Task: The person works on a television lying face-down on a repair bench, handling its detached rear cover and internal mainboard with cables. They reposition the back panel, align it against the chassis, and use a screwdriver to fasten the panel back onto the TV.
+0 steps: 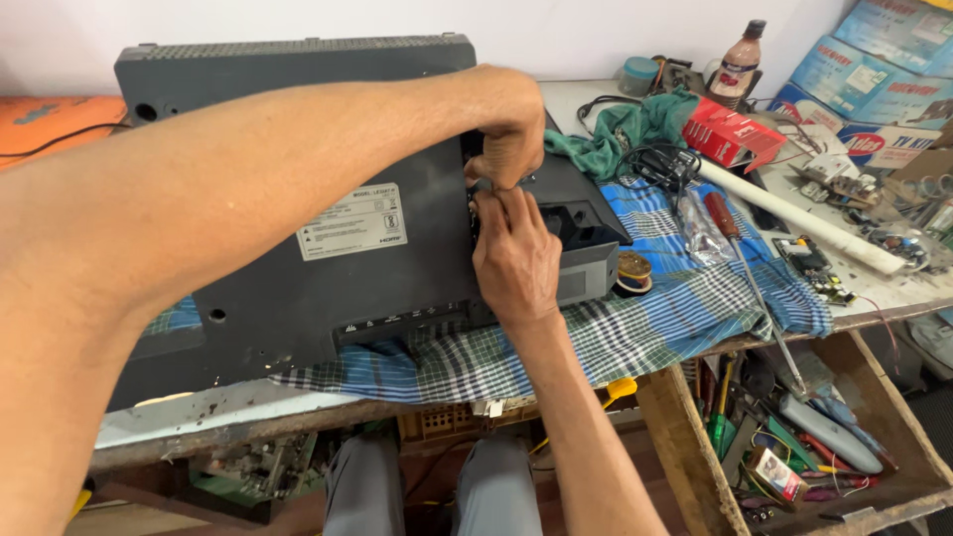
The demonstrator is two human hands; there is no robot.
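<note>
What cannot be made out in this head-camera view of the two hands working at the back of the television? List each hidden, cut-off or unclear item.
1. What the fingertips pinch: hidden by the left hand and right hand meeting on the television back panel.
2. The panel's middle: covered by the left forearm.
3. The white label: print too small to make out.
4. The wooden tool box: cut off by the bottom edge.

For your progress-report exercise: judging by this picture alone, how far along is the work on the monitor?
Done: the dark monitor lies face down on the checked cloth. In hand: both hands, left hand and right hand, pinch something small at its rear panel; what exactly is hidden. Left: the back cover is still on, and the red-handled screwdriver lies unused.
</note>
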